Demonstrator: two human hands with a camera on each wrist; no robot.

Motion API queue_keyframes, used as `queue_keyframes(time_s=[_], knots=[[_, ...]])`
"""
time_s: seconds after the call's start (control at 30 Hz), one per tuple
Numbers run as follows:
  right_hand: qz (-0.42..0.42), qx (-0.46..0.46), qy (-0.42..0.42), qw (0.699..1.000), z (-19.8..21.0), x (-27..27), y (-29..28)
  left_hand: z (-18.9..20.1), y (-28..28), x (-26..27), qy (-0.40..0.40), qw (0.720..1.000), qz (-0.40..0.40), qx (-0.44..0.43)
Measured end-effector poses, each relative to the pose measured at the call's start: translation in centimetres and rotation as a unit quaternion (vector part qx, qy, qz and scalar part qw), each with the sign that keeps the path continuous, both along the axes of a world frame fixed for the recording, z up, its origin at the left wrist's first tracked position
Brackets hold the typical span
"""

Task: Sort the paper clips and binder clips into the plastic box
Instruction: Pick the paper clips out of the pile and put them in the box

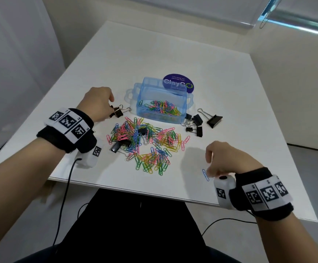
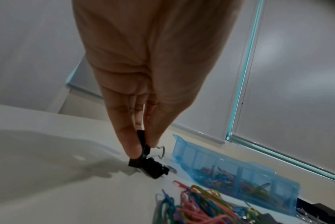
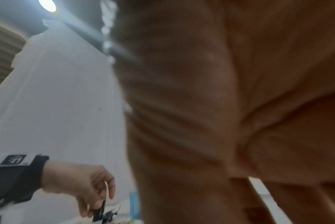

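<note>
White table carries everything. Nearest: right hand hangs over the near-right part, fingers curled downward, w/ a lone blue clip lying just beside its fingertips; can't tell if it touches or pinches it, wrist view is blurred. Mid: loose pile of coloured paper clips w/ a few black binder clips in it. Left hand is past the pile, thumb & fingers pressed together, pinching a binder clip just above the table. Box sits directly right of that clip, close by, paper clips already inside; left hand is much nearer, so likely a short rightward carry. More binder clips lie beyond the box's right side.
</note>
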State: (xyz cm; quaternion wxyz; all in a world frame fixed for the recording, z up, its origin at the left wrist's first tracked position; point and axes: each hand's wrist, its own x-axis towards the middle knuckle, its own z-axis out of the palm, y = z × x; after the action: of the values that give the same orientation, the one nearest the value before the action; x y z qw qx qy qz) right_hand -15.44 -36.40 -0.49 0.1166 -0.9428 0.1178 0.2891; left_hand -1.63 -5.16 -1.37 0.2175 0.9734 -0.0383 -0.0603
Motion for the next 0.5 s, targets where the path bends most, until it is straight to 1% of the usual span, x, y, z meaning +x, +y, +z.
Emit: queue_keyframes(time_s=[0.03, 0.1, 0.23, 0.3, 0.33, 0.4, 0.43, 0.5], knots=[[0.024, -0.025, 0.013, 0.999, -0.1, -0.3, 0.4, -0.1, 0.0, 0.0, 0.009, 1.0, 0.003, -0.011], [0.041, -0.023, 0.002, 0.999, -0.6, -0.2, 1.7, -0.2, 0.0, 0.0, 0.029, 0.999, 0.006, -0.034], [0.073, 0.064, -0.066, 0.993, -1.7, 2.0, 5.0, -0.2, 0.0, -0.2, 0.036, 0.999, 0.0, -0.032], [0.091, 0.127, -0.112, 0.981, -1.5, 3.0, 6.3, 0.0, 0.2, -0.4, 0.022, 1.0, -0.007, -0.006], [0.11, 0.135, -0.141, 0.974, -1.3, 3.6, 6.8, 0.2, 0.3, -0.6, 0.012, 1.0, -0.009, 0.015], [0.149, 0.113, -0.192, 0.963, -1.0, 4.6, 7.2, 0.9, 0.6, -1.3, 0.016, 0.998, -0.009, 0.061], [0.159, 0.107, -0.203, 0.96, -1.0, 5.0, 7.3, 1.4, 0.6, -1.7, 0.041, 0.996, -0.012, 0.084], [0.196, 0.094, -0.179, 0.959, -1.3, 5.5, 7.5, 1.9, 0.6, -2.6, 0.117, 0.985, -0.034, 0.123]])
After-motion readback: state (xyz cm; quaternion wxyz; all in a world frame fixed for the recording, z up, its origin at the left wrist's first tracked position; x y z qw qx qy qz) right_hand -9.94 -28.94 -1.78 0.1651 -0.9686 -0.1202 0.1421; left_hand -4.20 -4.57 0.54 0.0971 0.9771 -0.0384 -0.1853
